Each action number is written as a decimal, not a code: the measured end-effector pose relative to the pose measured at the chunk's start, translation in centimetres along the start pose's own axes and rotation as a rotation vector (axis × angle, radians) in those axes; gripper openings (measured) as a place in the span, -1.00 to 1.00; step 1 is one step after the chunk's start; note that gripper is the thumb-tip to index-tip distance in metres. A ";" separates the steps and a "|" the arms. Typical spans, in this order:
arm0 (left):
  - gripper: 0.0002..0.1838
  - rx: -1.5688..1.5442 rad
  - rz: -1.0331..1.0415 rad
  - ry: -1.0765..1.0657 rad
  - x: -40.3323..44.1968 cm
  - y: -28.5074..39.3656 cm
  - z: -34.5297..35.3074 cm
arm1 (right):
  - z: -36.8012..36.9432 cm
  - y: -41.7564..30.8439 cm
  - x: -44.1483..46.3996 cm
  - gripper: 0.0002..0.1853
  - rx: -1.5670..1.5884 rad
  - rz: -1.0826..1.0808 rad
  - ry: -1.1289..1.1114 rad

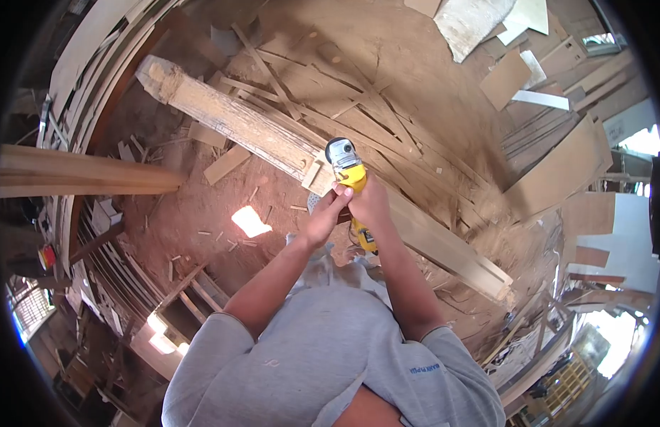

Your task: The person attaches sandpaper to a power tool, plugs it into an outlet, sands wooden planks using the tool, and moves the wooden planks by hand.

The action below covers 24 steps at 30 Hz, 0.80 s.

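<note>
Out in front of my body is a yellow angle grinder [353, 175] with a silver-grey head and a dark round edge at its far end. My right hand [370, 203] is wrapped round its body, and the yellow rear end [365, 238] shows below. Against the grinder's near left side, my left hand [327, 217] is closed with the thumb on it; its fingers are partly hidden. Under the tool lies a long wooden beam [244, 132], running from upper left to lower right. A small wood block [313, 173] rests on the beam beside the grinder head.
Loose planks and offcuts [358, 107] lie on the dirt floor beyond the beam. A wooden post [88, 172] stands at left. Stacked boards [106, 78] line the left side, and sheet pieces [565, 164] lean at right. A bright sunlit patch [250, 221] marks the floor.
</note>
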<state>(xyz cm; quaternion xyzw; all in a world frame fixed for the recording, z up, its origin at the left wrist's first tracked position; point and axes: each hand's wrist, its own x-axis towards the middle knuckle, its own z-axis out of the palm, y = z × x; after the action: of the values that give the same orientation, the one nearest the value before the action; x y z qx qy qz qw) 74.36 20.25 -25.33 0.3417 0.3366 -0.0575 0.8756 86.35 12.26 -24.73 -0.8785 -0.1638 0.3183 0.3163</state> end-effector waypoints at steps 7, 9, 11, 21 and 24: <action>-0.16 -0.117 0.024 0.027 0.6 -0.2 -1.8 | 1.3 -1.2 1.2 -0.24 -0.083 -0.038 -0.027; -0.16 -0.134 0.018 0.030 0.6 -0.2 -2.1 | 1.3 -1.7 1.3 -0.23 -0.084 -0.032 -0.038; -0.18 -0.152 0.014 0.035 0.7 -0.3 -2.2 | 1.3 -2.0 1.4 -0.22 -0.096 -0.019 -0.053; -0.31 -0.165 0.001 0.055 0.8 -1.4 -2.6 | 1.8 -1.4 1.3 -0.19 -0.160 0.016 -0.101; -0.31 -0.173 -0.006 0.056 0.6 -1.0 -1.8 | 1.3 -0.9 1.3 -0.14 -0.180 0.013 -0.107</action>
<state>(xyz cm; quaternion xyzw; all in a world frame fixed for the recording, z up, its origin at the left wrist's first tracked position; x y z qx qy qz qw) 73.45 20.75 -27.23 0.2653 0.3658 -0.0210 0.8918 86.35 14.19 -25.48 -0.8861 -0.2026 0.3509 0.2250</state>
